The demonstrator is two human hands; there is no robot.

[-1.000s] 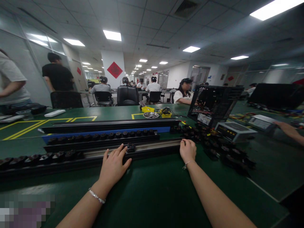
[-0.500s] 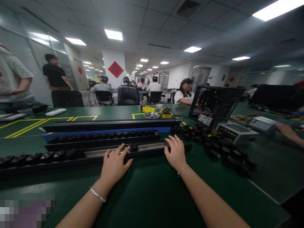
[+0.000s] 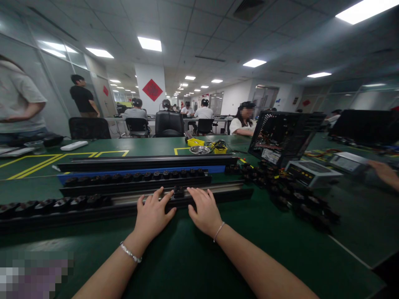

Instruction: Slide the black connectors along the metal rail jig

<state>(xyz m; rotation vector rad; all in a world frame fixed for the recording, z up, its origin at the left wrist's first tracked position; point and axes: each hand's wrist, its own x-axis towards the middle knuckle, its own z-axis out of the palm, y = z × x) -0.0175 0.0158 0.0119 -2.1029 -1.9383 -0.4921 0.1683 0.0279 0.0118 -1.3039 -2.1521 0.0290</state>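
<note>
A long black rail with a pale metal channel lies across the table in front of me. One small black block sits in its channel between my hands. My left hand rests on the rail just left of the block, fingers spread, with the index fingertip touching or very close to it. On the block's right side, my right hand lies over the rail with fingers stretched out and thumb apart. Several round black modules stand in a row on the rail's left part.
Behind lie a second black rail and a blue strip beside a row of black modules. To the right are a heap of black parts, an opened computer case and a power supply. Another person's hand reaches in there.
My right hand has moved left along the rail to beside the small black block. My left hand has stayed almost where it was.
</note>
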